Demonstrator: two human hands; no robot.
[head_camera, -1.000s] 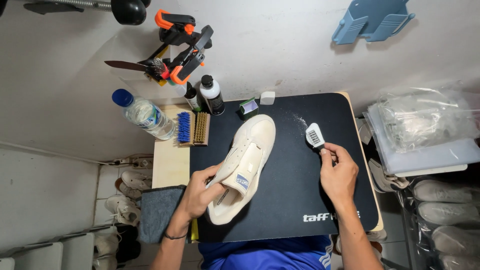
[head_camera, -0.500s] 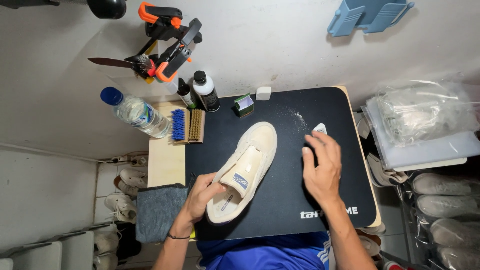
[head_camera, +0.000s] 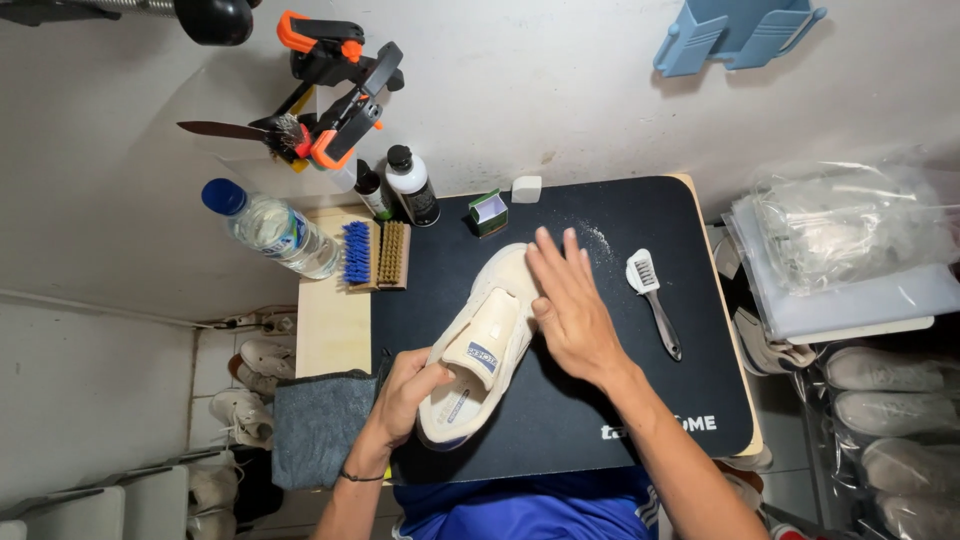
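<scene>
A cream sneaker (head_camera: 478, 345) lies on a black mat (head_camera: 600, 400), toe pointing away from me. My left hand (head_camera: 405, 390) grips its heel end. My right hand (head_camera: 568, 305) rests flat on the toe and side of the shoe, fingers straight and together. A small white-headed brush with a dark handle (head_camera: 652, 298) lies loose on the mat to the right of my right hand.
At the back left stand a water bottle (head_camera: 268, 230), a blue brush (head_camera: 356, 253), a tan brush (head_camera: 392, 254), two dark bottles (head_camera: 410, 185), a small green box (head_camera: 488, 212) and a white eraser block (head_camera: 526, 188). A grey cloth (head_camera: 318, 425) hangs at the left. Plastic bags (head_camera: 850, 240) sit at the right.
My right hand has put the small brush down on the mat and moved left onto the shoe's toe. My left hand has kept its hold on the heel.
</scene>
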